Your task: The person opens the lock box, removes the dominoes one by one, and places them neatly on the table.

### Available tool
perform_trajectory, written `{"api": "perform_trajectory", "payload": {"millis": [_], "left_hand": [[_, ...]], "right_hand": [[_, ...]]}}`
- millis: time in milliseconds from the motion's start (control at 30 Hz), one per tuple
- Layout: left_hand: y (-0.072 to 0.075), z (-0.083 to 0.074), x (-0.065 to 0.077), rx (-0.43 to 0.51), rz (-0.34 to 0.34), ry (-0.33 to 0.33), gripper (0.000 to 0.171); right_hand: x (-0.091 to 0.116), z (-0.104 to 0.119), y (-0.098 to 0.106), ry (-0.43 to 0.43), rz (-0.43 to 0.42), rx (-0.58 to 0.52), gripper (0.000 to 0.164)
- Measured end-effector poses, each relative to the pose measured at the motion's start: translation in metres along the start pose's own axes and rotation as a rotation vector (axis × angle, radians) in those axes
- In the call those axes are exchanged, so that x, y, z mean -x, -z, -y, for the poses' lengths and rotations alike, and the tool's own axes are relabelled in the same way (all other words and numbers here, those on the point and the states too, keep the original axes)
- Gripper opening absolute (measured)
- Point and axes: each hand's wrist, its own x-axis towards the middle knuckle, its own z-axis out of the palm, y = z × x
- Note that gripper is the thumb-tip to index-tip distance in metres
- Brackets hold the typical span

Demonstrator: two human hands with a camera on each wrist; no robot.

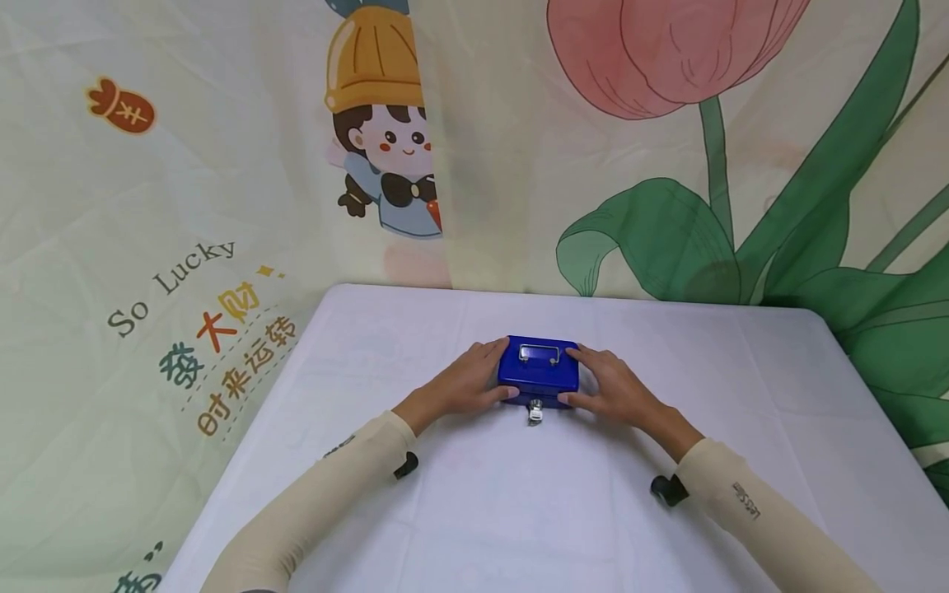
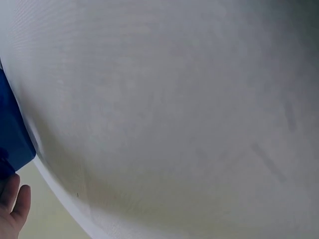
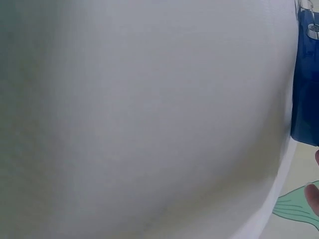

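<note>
A small blue metal cash box (image 1: 537, 378) stands on the white table, its lid down. On the lid lies a silver handle (image 1: 539, 355). Small silver metal pieces hang at the front lock (image 1: 535, 411); they are too small to make out fully. My left hand (image 1: 472, 380) holds the box's left side, thumb at the front edge and fingers towards the back corner. From the right, my right hand (image 1: 614, 387) grips it the same way. The left wrist view catches part of the box (image 2: 14, 132) and some fingertips; in the right wrist view the box (image 3: 306, 94) is cut off.
White cloth covers the table (image 1: 474, 511), whose far edge meets a printed curtain (image 1: 489, 148) with a cartoon figure and a large tulip. Each forearm wears a beige sleeve (image 1: 326, 502), and a small black camera (image 1: 669, 490) sits at the right wrist.
</note>
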Motion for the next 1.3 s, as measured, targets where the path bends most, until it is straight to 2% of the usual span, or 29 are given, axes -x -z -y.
{"api": "perform_trajectory", "payload": {"millis": [333, 700, 1033, 1300], "left_hand": [[0.001, 0.0, 0.0, -0.003, 0.003, 0.002, 0.091], [0.003, 0.001, 0.001, 0.02, 0.004, 0.012, 0.087], [0.004, 0.002, 0.002, 0.044, 0.003, 0.012, 0.09], [0.005, 0.005, 0.005, 0.038, 0.002, -0.013, 0.089]], "right_hand": [[0.0, 0.002, 0.005, 0.01, 0.041, -0.004, 0.086], [0.0, 0.003, 0.011, 0.025, 0.057, 0.067, 0.086], [0.002, 0.0, 0.011, 0.098, -0.015, 0.168, 0.082], [0.002, -0.001, 0.013, 0.129, -0.057, 0.198, 0.078]]}}
